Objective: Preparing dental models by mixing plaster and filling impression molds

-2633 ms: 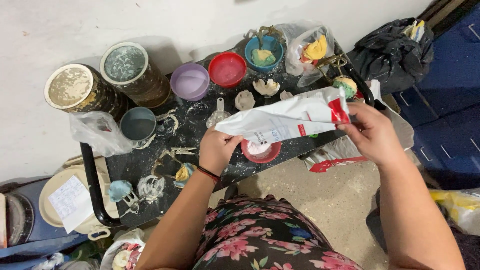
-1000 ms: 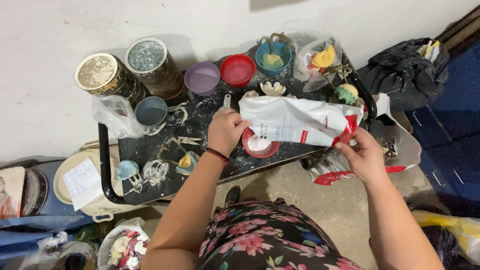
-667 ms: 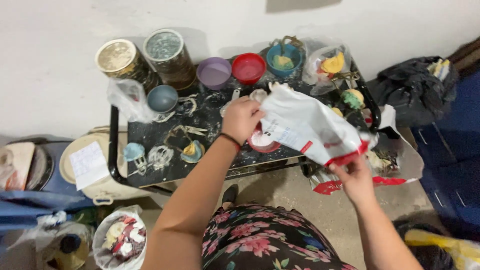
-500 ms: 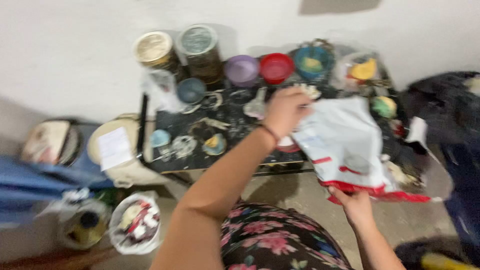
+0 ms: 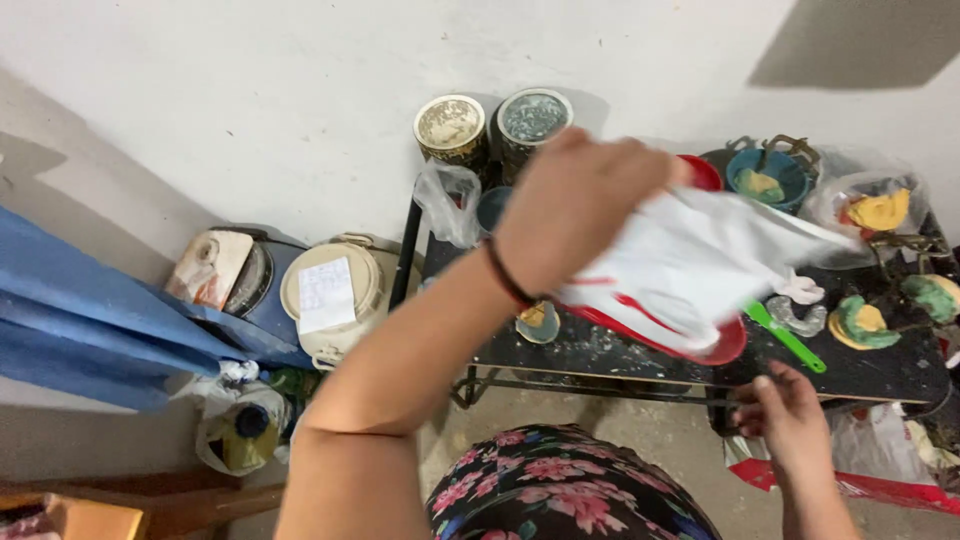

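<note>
the left hand (image 5: 575, 215), fingers closed, grips the upper end of the white bag (image 5: 700, 265) at frame centre. the bag's long axis slopes right and down over the red bowl (image 5: 715, 345). the right hand (image 5: 790, 420), lower right, hangs loosely curled and empty below it.

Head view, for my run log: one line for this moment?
left hand: grips white bag, lifted | right hand: free at table edge | under bag: red bowl | beside: green tool

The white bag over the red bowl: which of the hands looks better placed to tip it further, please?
Probably the left hand: it already grips the white bag above the red bowl, while the right hand is lower, off the bag.
</note>
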